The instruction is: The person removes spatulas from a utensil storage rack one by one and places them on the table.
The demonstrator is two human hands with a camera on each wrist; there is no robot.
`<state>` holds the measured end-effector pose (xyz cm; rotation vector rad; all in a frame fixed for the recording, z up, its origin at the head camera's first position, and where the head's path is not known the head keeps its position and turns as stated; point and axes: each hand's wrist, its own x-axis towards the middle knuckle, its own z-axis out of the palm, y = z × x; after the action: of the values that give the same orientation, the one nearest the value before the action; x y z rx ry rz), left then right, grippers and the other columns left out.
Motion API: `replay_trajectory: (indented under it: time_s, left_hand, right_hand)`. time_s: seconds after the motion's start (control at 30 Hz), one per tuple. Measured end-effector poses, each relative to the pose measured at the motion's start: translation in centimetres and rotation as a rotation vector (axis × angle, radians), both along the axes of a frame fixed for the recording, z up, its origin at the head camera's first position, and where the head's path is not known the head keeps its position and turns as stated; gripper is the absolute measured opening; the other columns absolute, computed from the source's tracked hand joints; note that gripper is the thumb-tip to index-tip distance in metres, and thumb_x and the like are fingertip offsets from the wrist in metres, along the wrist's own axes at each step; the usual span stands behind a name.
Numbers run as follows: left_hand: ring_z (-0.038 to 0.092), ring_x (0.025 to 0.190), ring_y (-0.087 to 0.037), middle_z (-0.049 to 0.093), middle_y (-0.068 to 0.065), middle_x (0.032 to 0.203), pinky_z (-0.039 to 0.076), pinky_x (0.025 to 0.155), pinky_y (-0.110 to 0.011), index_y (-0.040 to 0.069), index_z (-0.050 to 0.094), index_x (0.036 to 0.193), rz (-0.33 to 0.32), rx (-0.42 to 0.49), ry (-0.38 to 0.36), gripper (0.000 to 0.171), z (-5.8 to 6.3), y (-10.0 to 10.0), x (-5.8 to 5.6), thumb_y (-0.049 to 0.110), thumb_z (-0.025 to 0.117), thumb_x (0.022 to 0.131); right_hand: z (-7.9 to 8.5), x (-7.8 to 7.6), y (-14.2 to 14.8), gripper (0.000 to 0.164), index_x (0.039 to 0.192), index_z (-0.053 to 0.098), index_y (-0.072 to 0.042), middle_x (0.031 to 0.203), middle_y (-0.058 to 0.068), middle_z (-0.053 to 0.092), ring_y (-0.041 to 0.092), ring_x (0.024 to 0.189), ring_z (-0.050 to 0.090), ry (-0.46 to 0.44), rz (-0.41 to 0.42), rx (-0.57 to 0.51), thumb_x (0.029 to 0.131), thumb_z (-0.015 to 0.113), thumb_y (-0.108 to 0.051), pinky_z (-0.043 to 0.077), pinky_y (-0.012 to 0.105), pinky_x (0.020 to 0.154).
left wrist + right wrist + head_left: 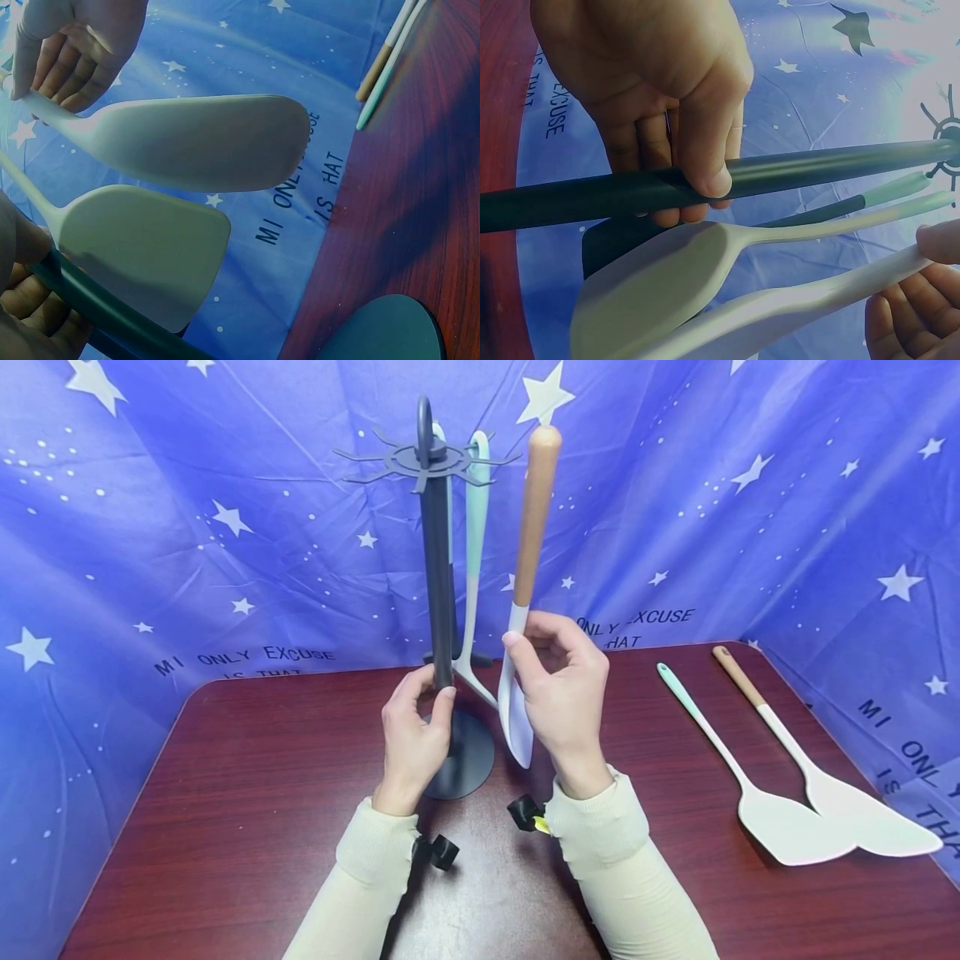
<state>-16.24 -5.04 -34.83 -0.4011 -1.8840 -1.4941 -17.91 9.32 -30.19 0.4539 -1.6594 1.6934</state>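
Gripping the dark pole of the utensil stand (437,568) at the centre of the frame, the left hand (412,739) has its fingers curled round it. The right hand (564,693) pinches a wooden-handled spatula (529,568) upright just beside the pole, its blade pointing down. A mint-handled turner (474,543) hangs from the stand. Two more spatulas (787,777) lie on the worktop (225,777) at the right.

The rack (437,568) stood at the frame's centre on the table (225,793); two turners (757,777) lay side by side at lower right.
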Motion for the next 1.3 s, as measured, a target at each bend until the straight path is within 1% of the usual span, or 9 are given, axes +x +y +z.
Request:
replay_trajectory:
  time_s: [0.13, 0.2, 0.37, 0.43, 0.53, 0.67, 0.73, 1.1, 1.3]
  left_hand:
    - [0.063, 0.079, -0.034, 0.064, -0.024, 0.086, 0.055, 0.073, -0.046, -0.014, 0.063, 0.095, -0.001, 0.004, 0.002, 0.019, 0.0, 0.0, 0.0, -0.019, 0.061, 0.077]
    - [0.063, 0.079, -0.034, 0.064, -0.024, 0.086, 0.055, 0.073, -0.046, -0.014, 0.063, 0.095, -0.001, 0.006, 0.003, 0.019, 0.0, 0.0, 0.0, -0.019, 0.061, 0.077]
    - [0.064, 0.079, -0.035, 0.064, -0.024, 0.087, 0.056, 0.074, -0.046, -0.014, 0.063, 0.096, -0.005, 0.009, 0.005, 0.020, 0.0, 0.0, 0.0, -0.019, 0.061, 0.077]
    - [0.064, 0.080, -0.035, 0.064, -0.024, 0.087, 0.056, 0.074, -0.046, -0.014, 0.063, 0.096, -0.006, 0.009, 0.004, 0.020, 0.0, 0.0, 0.0, -0.019, 0.061, 0.077]
    - [0.064, 0.080, -0.035, 0.064, -0.024, 0.087, 0.056, 0.074, -0.046, -0.014, 0.063, 0.096, -0.004, 0.006, 0.002, 0.020, 0.0, 0.0, 0.0, -0.019, 0.061, 0.077]
    - [0.063, 0.079, -0.034, 0.064, -0.024, 0.087, 0.055, 0.074, -0.046, -0.014, 0.063, 0.096, -0.004, 0.004, 0.004, 0.019, 0.0, 0.0, 0.0, -0.019, 0.061, 0.078]
    - [0.063, 0.079, -0.035, 0.064, -0.024, 0.087, 0.055, 0.074, -0.046, -0.014, 0.063, 0.096, -0.006, 0.005, 0.006, 0.019, -0.1, 0.0, 0.0, -0.019, 0.061, 0.078]
    - [0.063, 0.079, -0.034, 0.064, -0.023, 0.087, 0.055, 0.074, -0.046, -0.013, 0.063, 0.096, -0.002, 0.002, 0.005, 0.020, -0.1, 0.0, -0.1, -0.019, 0.061, 0.077]
    - [0.063, 0.080, -0.034, 0.064, -0.024, 0.087, 0.055, 0.074, -0.046, -0.013, 0.063, 0.096, -0.004, 0.002, 0.003, 0.019, 0.0, 0.0, 0.0, -0.019, 0.061, 0.078]
  right_hand:
    - [0.1, 0.1, 0.0, 0.015, 0.096, 0.068, 0.006, 0.082, 0.016, 0.066, 0.019, 0.069, 0.061, -0.007, -0.005, -0.001, 0.081, 0.070, 0.004, 0.051, 0.023, 0.058]
    - [0.4, 0.3, 0.0, 0.015, 0.095, 0.067, 0.008, 0.082, 0.018, 0.066, 0.018, 0.069, 0.061, -0.013, -0.008, 0.003, 0.080, 0.070, 0.006, 0.051, 0.022, 0.058]
    - [1.7, 1.4, -0.3, 0.014, 0.093, 0.064, 0.015, 0.080, 0.024, 0.063, 0.014, 0.068, 0.060, -0.019, -0.019, 0.014, 0.080, 0.067, 0.012, 0.050, 0.020, 0.058]
    - [1.9, 1.6, -0.4, 0.014, 0.093, 0.063, 0.016, 0.080, 0.025, 0.063, 0.014, 0.068, 0.060, -0.016, -0.021, 0.014, 0.080, 0.066, 0.012, 0.050, 0.020, 0.058]
    - [1.3, 1.1, -0.2, 0.014, 0.093, 0.065, 0.013, 0.081, 0.022, 0.065, 0.015, 0.069, 0.061, -0.013, -0.025, 0.015, 0.080, 0.067, 0.010, 0.051, 0.022, 0.060]
    - [0.4, 0.3, 0.3, 0.014, 0.095, 0.068, 0.007, 0.082, 0.015, 0.067, 0.017, 0.070, 0.062, -0.004, -0.029, 0.014, 0.081, 0.070, 0.004, 0.053, 0.024, 0.061]
    - [0.2, 0.0, 0.5, 0.015, 0.095, 0.068, 0.007, 0.082, 0.013, 0.067, 0.019, 0.070, 0.063, 0.006, -0.027, 0.016, 0.081, 0.071, 0.003, 0.053, 0.026, 0.061]
    - [0.1, -0.1, 0.8, 0.016, 0.095, 0.068, 0.006, 0.082, 0.011, 0.068, 0.018, 0.071, 0.064, -0.002, -0.049, 0.036, 0.081, 0.072, 0.001, 0.054, 0.026, 0.062]
    - [0.0, -0.1, 1.0, 0.015, 0.095, 0.068, 0.005, 0.082, 0.010, 0.068, 0.017, 0.070, 0.063, -0.006, -0.058, 0.056, 0.081, 0.072, 0.000, 0.053, 0.025, 0.060]
